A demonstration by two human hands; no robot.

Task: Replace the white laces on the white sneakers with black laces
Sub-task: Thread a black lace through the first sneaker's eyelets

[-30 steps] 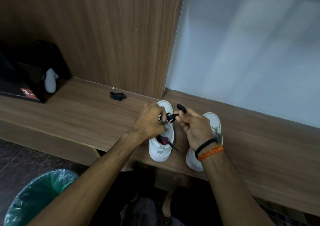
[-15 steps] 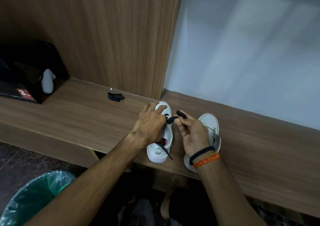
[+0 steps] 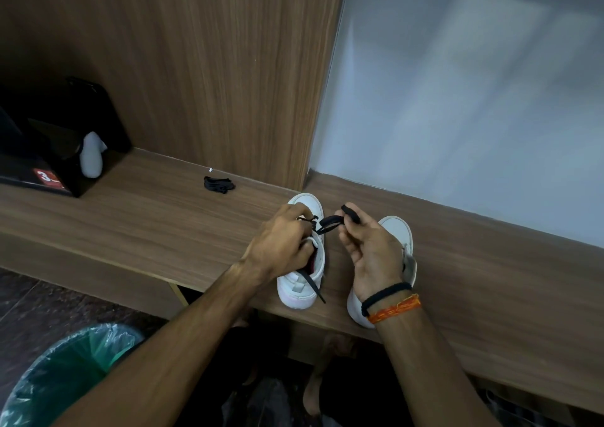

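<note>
Two white sneakers stand side by side on a wooden bench (image 3: 137, 227), toes pointing away from me. My left hand (image 3: 281, 247) lies over the left sneaker (image 3: 302, 283) and pinches a black lace (image 3: 330, 222) at the eyelets. My right hand (image 3: 369, 250) covers much of the right sneaker (image 3: 397, 230) and pinches a folded bunch of the same lace above the gap between the shoes. One loose end of the lace hangs down over the left sneaker's heel. A second black lace (image 3: 219, 185) lies bundled on the bench at the back.
A black box (image 3: 49, 178) with a red label and a white object (image 3: 91, 158) beside it sit at the bench's left end. A bin with a green liner (image 3: 65, 374) stands on the floor at lower left. A wood panel and a grey wall rise behind.
My right hand has drawn slightly right and up with the folded lace. My left hand's fingers have curled onto the lace at the eyelets. The view has shifted a little.
</note>
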